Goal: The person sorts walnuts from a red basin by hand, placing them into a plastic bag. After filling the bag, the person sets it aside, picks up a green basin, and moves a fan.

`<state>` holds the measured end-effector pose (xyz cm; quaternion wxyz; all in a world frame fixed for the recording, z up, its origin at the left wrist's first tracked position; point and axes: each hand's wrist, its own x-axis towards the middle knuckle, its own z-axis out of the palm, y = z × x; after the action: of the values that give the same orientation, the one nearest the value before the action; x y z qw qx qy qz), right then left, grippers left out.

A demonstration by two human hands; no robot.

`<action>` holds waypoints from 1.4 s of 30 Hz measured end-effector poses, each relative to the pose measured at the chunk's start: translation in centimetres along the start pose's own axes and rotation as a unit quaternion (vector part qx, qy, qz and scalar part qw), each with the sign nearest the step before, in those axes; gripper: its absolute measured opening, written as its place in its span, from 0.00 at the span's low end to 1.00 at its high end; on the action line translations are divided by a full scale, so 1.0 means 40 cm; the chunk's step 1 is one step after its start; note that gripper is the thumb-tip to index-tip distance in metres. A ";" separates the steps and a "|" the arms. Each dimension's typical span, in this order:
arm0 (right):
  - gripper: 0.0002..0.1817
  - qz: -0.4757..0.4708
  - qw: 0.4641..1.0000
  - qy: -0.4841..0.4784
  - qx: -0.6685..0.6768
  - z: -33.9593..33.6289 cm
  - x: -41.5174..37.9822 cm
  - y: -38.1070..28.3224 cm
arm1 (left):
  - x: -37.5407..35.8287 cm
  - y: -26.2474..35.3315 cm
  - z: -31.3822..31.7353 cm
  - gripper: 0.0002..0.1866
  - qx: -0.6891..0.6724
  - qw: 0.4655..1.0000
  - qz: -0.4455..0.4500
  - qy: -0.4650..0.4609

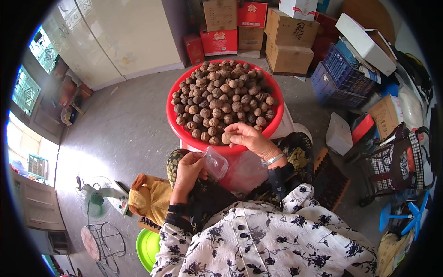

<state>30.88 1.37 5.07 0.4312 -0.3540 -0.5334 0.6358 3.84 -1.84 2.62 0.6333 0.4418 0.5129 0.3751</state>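
A wide red basin stands in front of me, heaped with walnuts. My right hand is at the basin's near rim, its fingers closed on a single walnut. To the left and a little nearer to me, my left hand pinches a small clear plastic container by its edge. The container is tilted and appears to have nothing in it. A gap separates it from the walnut in my right hand.
Stacked cardboard boxes stand behind the basin. Blue crates and a checked trolley bag are on the right. At left are a green fan, a round stool and a lime green basin.
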 end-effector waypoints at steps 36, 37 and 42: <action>0.26 0.038 0.852 0.202 -0.481 0.133 0.106 0.083 | -0.017 -0.003 -0.029 0.07 -0.005 1.000 0.004 0.018; 0.26 0.043 0.832 0.216 -0.509 0.148 0.109 0.075 | -0.016 0.000 -0.026 0.07 -0.005 1.000 0.004 0.018; 0.27 0.074 0.825 0.219 -0.515 0.154 0.127 0.080 | -0.016 0.004 -0.022 0.06 -0.005 1.000 -0.003 0.018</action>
<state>22.83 3.59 3.07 0.2435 -0.6932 -0.6469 0.2040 2.86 -2.24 2.91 0.6271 0.4302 0.5241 0.3833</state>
